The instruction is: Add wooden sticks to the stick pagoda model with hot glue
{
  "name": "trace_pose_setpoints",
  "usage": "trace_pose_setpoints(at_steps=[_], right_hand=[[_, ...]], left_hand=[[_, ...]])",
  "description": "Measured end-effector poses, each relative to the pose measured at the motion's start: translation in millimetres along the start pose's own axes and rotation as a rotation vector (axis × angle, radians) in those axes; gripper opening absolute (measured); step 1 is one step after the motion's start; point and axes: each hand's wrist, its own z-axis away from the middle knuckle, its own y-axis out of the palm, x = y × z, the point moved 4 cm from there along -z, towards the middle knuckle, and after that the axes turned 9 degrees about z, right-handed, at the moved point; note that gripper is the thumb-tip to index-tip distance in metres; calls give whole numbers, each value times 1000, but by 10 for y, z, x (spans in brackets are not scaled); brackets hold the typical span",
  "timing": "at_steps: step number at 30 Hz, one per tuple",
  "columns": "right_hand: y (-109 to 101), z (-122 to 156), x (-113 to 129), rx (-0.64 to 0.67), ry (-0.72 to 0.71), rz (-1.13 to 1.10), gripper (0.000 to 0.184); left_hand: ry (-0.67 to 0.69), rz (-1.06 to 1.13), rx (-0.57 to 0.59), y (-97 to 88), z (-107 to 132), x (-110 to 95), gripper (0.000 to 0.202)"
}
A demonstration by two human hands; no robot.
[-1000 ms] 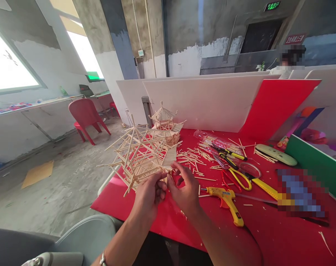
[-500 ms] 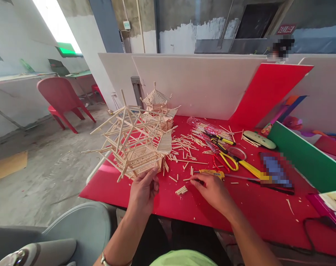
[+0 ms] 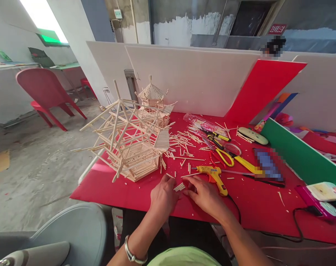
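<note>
A large roof frame (image 3: pixel 129 142) built of thin wooden sticks rests on the left end of the red table (image 3: pixel 129 190). Behind it stands a small stick pagoda (image 3: pixel 153 101). My left hand (image 3: pixel 163 195) and my right hand (image 3: pixel 203 192) meet near the table's front edge around a small glued bundle of sticks (image 3: pixel 179 187). Fingertips of both hands touch the bundle. A yellow glue gun (image 3: pixel 213 173) lies just beyond my right hand.
Loose sticks (image 3: pixel 184 146) litter the table's middle. Scissors (image 3: pixel 221 155), pliers (image 3: pixel 214 136), a utility knife (image 3: pixel 247 166) and a stick packet (image 3: pixel 202 123) lie to the right. White and red boards (image 3: pixel 190 79) wall the back. A red chair (image 3: pixel 43 92) stands on the left floor.
My left hand let go of the roof frame, which now rests on the table. Both hands came together at the small stick bundle. The camera tilted down.
</note>
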Motion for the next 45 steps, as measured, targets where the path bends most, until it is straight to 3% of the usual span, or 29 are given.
trace_pose_setpoints(at_steps=[3, 7, 12, 16, 18, 24, 28, 31, 35, 41, 43, 45], right_hand=[[55, -15, 1, 17, -17, 14, 33], [83, -18, 18, 2, -37, -21, 5], [68, -9, 20, 10, -5, -44, 24], [45, 6, 46, 31, -30, -33, 7], [31, 11, 61, 14, -38, -47, 7], [2, 3, 138, -21, -60, -159, 3], [-171, 1, 294, -156, -134, -306, 8], [-236, -3, 403, -169, -94, -455, 12], [-130, -36, 467, -55, 87, -785, 22], [-170, -72, 452, -202, 148, -881, 24], [-233, -57, 431, -276, 162, -872, 24], [-301, -38, 429, -356, 167, -855, 22]], left_hand=[[21, -21, 2, 31, 21, 28, 10], [33, 25, -14, 24, 48, 62, 8], [45, 40, -1, 16, 50, 68, 13], [64, 38, 28, 18, 36, 40, 9], [65, 81, 24, 8, 38, 36, 10], [56, 460, -5, -50, 80, 92, 26], [28, 850, 6, -167, 126, 99, 5], [-12, 992, 5, -300, 174, 88, 20], [-117, 1017, -124, -449, 239, 186, 26], [-306, 1235, -354, -455, 340, 567, 40], [-313, 1120, -429, -447, 353, 633, 42], [-243, 843, -467, -443, 324, 576, 43]])
